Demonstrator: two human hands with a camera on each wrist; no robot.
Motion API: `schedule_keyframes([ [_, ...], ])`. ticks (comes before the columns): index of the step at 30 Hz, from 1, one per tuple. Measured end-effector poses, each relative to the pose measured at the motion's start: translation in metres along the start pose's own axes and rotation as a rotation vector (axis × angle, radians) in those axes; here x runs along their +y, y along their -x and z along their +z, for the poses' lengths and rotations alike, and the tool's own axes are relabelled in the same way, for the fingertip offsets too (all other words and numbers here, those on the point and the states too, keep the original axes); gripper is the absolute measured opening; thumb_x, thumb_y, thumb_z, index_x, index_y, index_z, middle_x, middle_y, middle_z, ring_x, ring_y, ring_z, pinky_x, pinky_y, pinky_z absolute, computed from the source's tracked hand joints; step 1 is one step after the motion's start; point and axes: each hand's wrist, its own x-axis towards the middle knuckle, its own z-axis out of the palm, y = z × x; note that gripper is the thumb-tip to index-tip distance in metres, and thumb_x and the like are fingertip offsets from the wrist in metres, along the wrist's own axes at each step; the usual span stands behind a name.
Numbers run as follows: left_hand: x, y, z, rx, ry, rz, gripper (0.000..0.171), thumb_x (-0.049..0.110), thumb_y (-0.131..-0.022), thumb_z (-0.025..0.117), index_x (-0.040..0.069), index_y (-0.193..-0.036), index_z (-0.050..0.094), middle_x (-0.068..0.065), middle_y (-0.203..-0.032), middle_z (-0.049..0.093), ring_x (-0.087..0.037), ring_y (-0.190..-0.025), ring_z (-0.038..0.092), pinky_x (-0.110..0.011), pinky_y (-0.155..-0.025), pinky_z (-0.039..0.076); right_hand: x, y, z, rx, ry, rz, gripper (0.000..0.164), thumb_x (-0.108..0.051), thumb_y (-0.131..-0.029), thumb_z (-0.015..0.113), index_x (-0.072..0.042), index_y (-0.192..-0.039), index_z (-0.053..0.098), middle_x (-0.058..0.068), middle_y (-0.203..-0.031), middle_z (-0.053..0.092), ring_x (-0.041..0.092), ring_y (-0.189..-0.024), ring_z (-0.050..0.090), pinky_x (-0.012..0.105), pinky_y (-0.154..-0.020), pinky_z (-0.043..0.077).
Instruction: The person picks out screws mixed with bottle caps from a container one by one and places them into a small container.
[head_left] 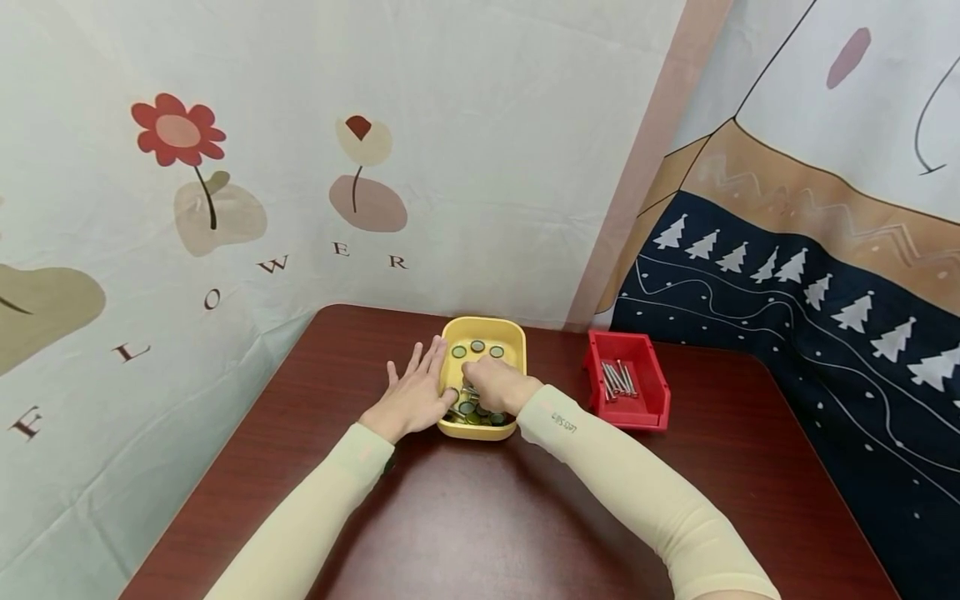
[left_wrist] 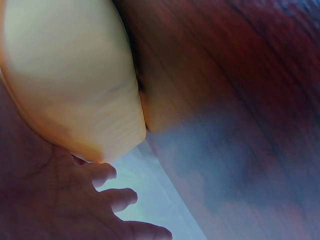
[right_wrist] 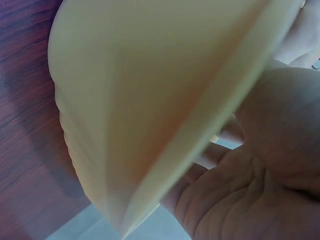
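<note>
While the left hand (head_left: 408, 402) lays straight, spread fingers along the left side of the yellow tray (head_left: 480, 432), the right hand (head_left: 498, 385) dips inside among round discs (head_left: 497, 352), its grasp hidden from view. The tray stands on the brown table (head_left: 465, 517), left of a red bin (head_left: 660, 417) holding metal screws (head_left: 617, 379).

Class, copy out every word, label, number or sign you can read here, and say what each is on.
"FLOWER", on the backdrop, spaced out in single capitals.
Print on the right sleeve: too small to read surely.
Yellow tray and red bin: no readable text.
</note>
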Motion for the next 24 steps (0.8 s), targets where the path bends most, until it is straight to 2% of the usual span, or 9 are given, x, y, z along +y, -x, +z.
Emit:
schedule_keyframes([
  [4, 0.0, 0.001, 0.0, 0.001, 0.001, 0.001, 0.092, 0.04, -0.115, 0.054, 0.011, -0.189, 0.007, -0.009, -0.199, 0.004, -0.045, -0.185, 0.003, -0.092, -0.136, 0.009, 0.005, -0.006, 0.004, -0.008, -0.008, -0.008, 0.03, 0.009, -0.101, 0.079, -0.001, -0.129, 0.078, 0.014, -0.12, 0.087, 0.025, -0.105, 0.084, 0.035, -0.09, 0.07],
  [6, 0.0, 0.001, 0.0, 0.002, 0.0, 0.001, 0.092, 0.04, -0.115, 0.054, 0.011, -0.189, 0.007, -0.009, -0.199, 0.004, -0.045, -0.185, 0.003, -0.092, -0.136, 0.009, 0.025, -0.02, 0.025, 0.018, -0.008, -0.038, 0.028, 0.005, -0.101, 0.08, -0.004, -0.128, 0.079, 0.011, -0.118, 0.087, 0.022, -0.104, 0.084, 0.032, -0.087, 0.07],
  [9, 0.0, 0.001, 0.001, 0.002, 0.004, 0.001, 0.092, 0.04, -0.115, 0.054, 0.011, -0.189, 0.007, -0.009, -0.199, 0.004, -0.044, -0.185, 0.002, -0.093, -0.136, 0.008, 0.027, -0.022, 0.026, 0.015, -0.02, -0.037, 0.03, 0.005, -0.101, 0.079, -0.004, -0.13, 0.078, 0.012, -0.121, 0.087, 0.025, -0.105, 0.084, 0.035, -0.087, 0.07],
  [11, -0.001, 0.002, 0.001, 0.001, 0.008, 0.0, 0.092, 0.04, -0.116, 0.054, 0.011, -0.189, 0.007, -0.009, -0.199, 0.004, -0.044, -0.185, 0.002, -0.093, -0.135, 0.008, 0.026, -0.019, 0.023, 0.02, -0.041, -0.035, 0.03, 0.006, -0.102, 0.078, -0.003, -0.13, 0.078, 0.013, -0.122, 0.086, 0.025, -0.106, 0.084, 0.034, -0.088, 0.07],
  [13, 0.0, 0.001, 0.001, 0.0, 0.01, 0.0, 0.092, 0.04, -0.116, 0.054, 0.011, -0.189, 0.007, -0.009, -0.199, 0.003, -0.044, -0.185, 0.002, -0.093, -0.135, 0.008, 0.006, -0.003, 0.0, 0.005, -0.059, -0.01, 0.032, 0.01, -0.1, 0.078, 0.001, -0.131, 0.078, 0.018, -0.123, 0.086, 0.029, -0.108, 0.084, 0.037, -0.09, 0.071],
  [14, 0.0, 0.001, 0.001, 0.0, 0.012, -0.001, 0.092, 0.04, -0.116, 0.054, 0.011, -0.189, 0.007, -0.009, -0.199, 0.003, -0.044, -0.185, 0.002, -0.093, -0.135, 0.007, 0.005, -0.001, -0.003, 0.013, -0.067, -0.013, 0.032, 0.011, -0.1, 0.078, 0.001, -0.13, 0.078, 0.018, -0.123, 0.085, 0.029, -0.108, 0.084, 0.036, -0.09, 0.07],
  [18, -0.001, 0.001, 0.001, -0.002, 0.014, -0.004, 0.092, 0.04, -0.116, 0.054, 0.012, -0.19, 0.006, -0.009, -0.199, 0.003, -0.044, -0.185, 0.002, -0.093, -0.136, 0.007, 0.004, 0.005, -0.008, 0.049, -0.066, -0.029, 0.031, 0.01, -0.099, 0.079, 0.003, -0.129, 0.078, 0.017, -0.119, 0.085, 0.027, -0.105, 0.082, 0.035, -0.089, 0.069],
  [24, -0.001, 0.001, 0.002, -0.002, 0.015, -0.008, 0.092, 0.041, -0.117, 0.053, 0.013, -0.19, 0.005, -0.009, -0.199, 0.002, -0.044, -0.185, 0.001, -0.092, -0.136, 0.007, 0.012, 0.005, -0.01, 0.079, -0.102, -0.034, 0.029, 0.006, -0.099, 0.08, 0.005, -0.128, 0.078, 0.017, -0.112, 0.084, 0.024, -0.092, 0.078, 0.036, -0.084, 0.068],
])
